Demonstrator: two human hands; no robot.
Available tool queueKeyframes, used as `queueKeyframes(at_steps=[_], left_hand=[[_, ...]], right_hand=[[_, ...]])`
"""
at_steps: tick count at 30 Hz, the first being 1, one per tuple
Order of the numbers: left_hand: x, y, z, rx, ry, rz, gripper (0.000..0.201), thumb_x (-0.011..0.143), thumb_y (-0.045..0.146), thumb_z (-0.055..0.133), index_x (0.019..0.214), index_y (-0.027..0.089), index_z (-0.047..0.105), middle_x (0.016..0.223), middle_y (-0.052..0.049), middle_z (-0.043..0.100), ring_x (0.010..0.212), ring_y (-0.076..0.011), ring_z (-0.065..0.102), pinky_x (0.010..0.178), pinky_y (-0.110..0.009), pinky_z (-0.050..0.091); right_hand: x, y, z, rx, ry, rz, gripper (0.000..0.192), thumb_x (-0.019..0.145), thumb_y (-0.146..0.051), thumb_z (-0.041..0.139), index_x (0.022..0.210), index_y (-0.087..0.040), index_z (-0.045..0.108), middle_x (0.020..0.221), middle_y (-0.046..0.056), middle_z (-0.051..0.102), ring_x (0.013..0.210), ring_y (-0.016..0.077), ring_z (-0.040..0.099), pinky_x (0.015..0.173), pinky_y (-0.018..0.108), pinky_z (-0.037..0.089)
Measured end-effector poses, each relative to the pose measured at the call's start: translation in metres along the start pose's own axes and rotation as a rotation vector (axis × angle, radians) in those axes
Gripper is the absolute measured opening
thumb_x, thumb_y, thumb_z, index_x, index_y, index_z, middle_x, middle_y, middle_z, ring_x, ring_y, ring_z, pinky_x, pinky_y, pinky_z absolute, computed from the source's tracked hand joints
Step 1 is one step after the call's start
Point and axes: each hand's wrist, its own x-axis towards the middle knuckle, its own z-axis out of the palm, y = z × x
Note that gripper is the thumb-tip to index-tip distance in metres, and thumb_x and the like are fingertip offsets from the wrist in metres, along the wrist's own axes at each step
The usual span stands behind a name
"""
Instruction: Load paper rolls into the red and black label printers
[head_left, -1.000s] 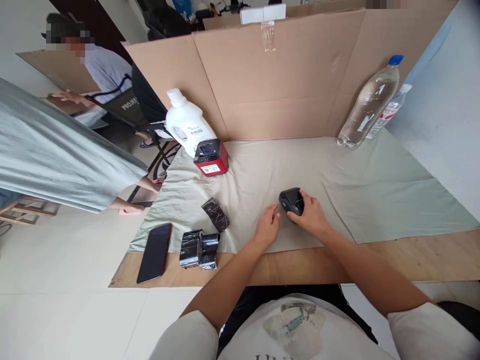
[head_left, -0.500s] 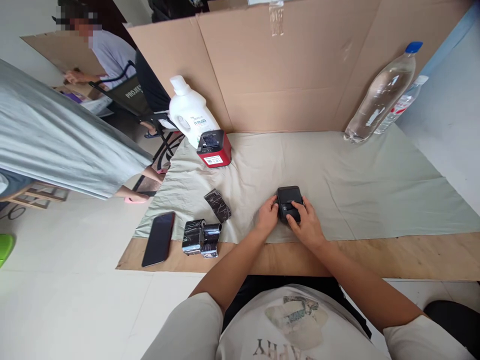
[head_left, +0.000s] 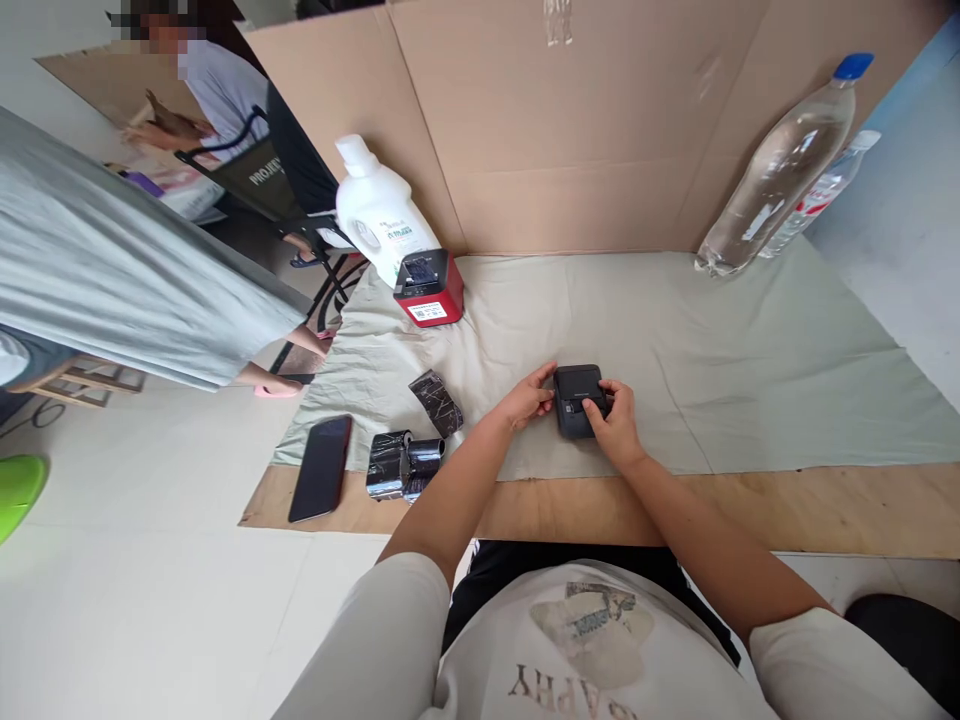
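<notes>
As black device (head_left: 577, 398) lies flat, left hand (head_left: 527, 398), right hand (head_left: 613, 425) flank it, seemingly gripping.

Your right hand (head_left: 616, 425) covers the near right corner of the black device (head_left: 576, 398), so you can't read its front. The label on the red box (head_left: 429, 286) is too small to read. The co-worker's grey sleeve (head_left: 112, 290) runs off the left edge.
</notes>
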Motion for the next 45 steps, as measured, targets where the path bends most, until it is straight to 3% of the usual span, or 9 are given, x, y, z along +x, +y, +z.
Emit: queueKeyframes(at_steps=[4, 11, 17, 24, 28, 31, 38, 41, 45], left_hand=[[0.003, 0.002, -0.004, -0.045, -0.09, -0.02, 0.084, 0.07, 0.0, 0.054, 0.147, 0.031, 0.046, 0.151, -0.009, 0.046, 0.047, 0.0015, 0.045, 0.037, -0.016, 0.029], [0.006, 0.003, 0.001, -0.005, -0.034, -0.05, 0.083, 0.068, -0.003, 0.054, 0.143, 0.033, 0.051, 0.157, -0.007, 0.041, 0.044, 0.0031, 0.042, 0.036, -0.016, 0.026], [0.003, -0.003, -0.001, 0.001, -0.032, 0.005, 0.079, 0.071, -0.001, 0.055, 0.144, 0.03, 0.05, 0.161, -0.009, 0.034, 0.048, 0.0021, 0.046, 0.037, -0.015, 0.031], [0.006, -0.007, -0.003, -0.027, -0.036, 0.032, 0.076, 0.07, -0.001, 0.058, 0.141, 0.027, 0.054, 0.156, -0.01, 0.041, 0.048, 0.0017, 0.048, 0.037, -0.015, 0.032], [0.007, -0.007, -0.003, -0.048, -0.046, 0.037, 0.072, 0.07, 0.003, 0.065, 0.138, 0.025, 0.057, 0.156, -0.01, 0.042, 0.049, 0.0016, 0.048, 0.036, -0.014, 0.032], [0.006, -0.008, -0.003, -0.058, -0.046, 0.045, 0.073, 0.07, 0.003, 0.066, 0.139, 0.024, 0.055, 0.16, -0.011, 0.037, 0.05, 0.0014, 0.049, 0.036, -0.014, 0.032], [0.0, -0.006, -0.001, -0.048, -0.022, 0.077, 0.069, 0.074, 0.005, 0.065, 0.139, 0.023, 0.052, 0.159, -0.014, 0.037, 0.052, 0.0001, 0.053, 0.041, -0.015, 0.04], [-0.005, -0.009, 0.004, 0.029, 0.051, 0.082, 0.059, 0.079, 0.006, 0.059, 0.135, 0.02, 0.053, 0.146, -0.012, 0.053, 0.054, -0.0017, 0.054, 0.047, -0.017, 0.045], [-0.015, -0.019, 0.017, 0.263, 0.3, 0.093, 0.041, 0.087, 0.012, 0.055, 0.128, 0.014, 0.059, 0.115, -0.011, 0.07, 0.071, -0.0114, 0.063, 0.072, -0.027, 0.055]], right_hand=[[-0.007, 0.006, 0.011, -0.042, 0.013, -0.097, 0.058, 0.094, -0.046, 0.043, 0.141, -0.013, 0.035, 0.134, 0.022, 0.05, 0.127, 0.0309, 0.049, 0.108, 0.056, 0.042], [-0.01, 0.006, 0.01, -0.102, -0.071, -0.075, 0.064, 0.097, -0.047, 0.033, 0.15, -0.012, 0.025, 0.147, 0.024, 0.042, 0.138, 0.0335, 0.041, 0.114, 0.061, 0.034], [0.005, 0.008, -0.001, 0.116, -0.199, 0.199, 0.068, 0.083, -0.042, 0.051, 0.144, -0.016, 0.039, 0.145, 0.019, 0.048, 0.135, 0.0333, 0.046, 0.114, 0.058, 0.036], [0.043, -0.014, -0.025, 0.231, -0.352, 0.434, 0.054, 0.072, -0.038, 0.06, 0.122, -0.02, 0.056, 0.122, 0.014, 0.065, 0.104, 0.0258, 0.065, 0.088, 0.042, 0.054], [0.063, -0.021, -0.031, 0.025, -0.238, 0.355, 0.043, 0.073, -0.059, 0.061, 0.091, -0.02, 0.062, 0.097, 0.009, 0.068, 0.09, 0.0242, 0.063, 0.083, 0.04, 0.051], [0.076, -0.018, -0.026, -0.019, -0.273, 0.319, 0.044, 0.079, -0.064, 0.053, 0.074, -0.021, 0.06, 0.075, 0.004, 0.064, 0.075, 0.0211, 0.06, 0.075, 0.038, 0.049], [0.068, 0.002, -0.01, 0.092, -0.25, 0.093, 0.059, 0.09, -0.06, 0.042, 0.125, -0.019, 0.063, 0.112, 0.012, 0.068, 0.098, 0.024, 0.062, 0.091, 0.043, 0.05], [0.055, 0.01, -0.008, 0.095, -0.214, -0.014, 0.061, 0.094, -0.063, 0.035, 0.128, -0.02, 0.062, 0.12, 0.013, 0.066, 0.112, 0.026, 0.06, 0.102, 0.048, 0.046], [0.042, 0.012, -0.006, 0.06, -0.17, -0.088, 0.058, 0.097, -0.061, 0.031, 0.122, -0.021, 0.065, 0.125, 0.013, 0.065, 0.121, 0.0261, 0.056, 0.109, 0.05, 0.041]])
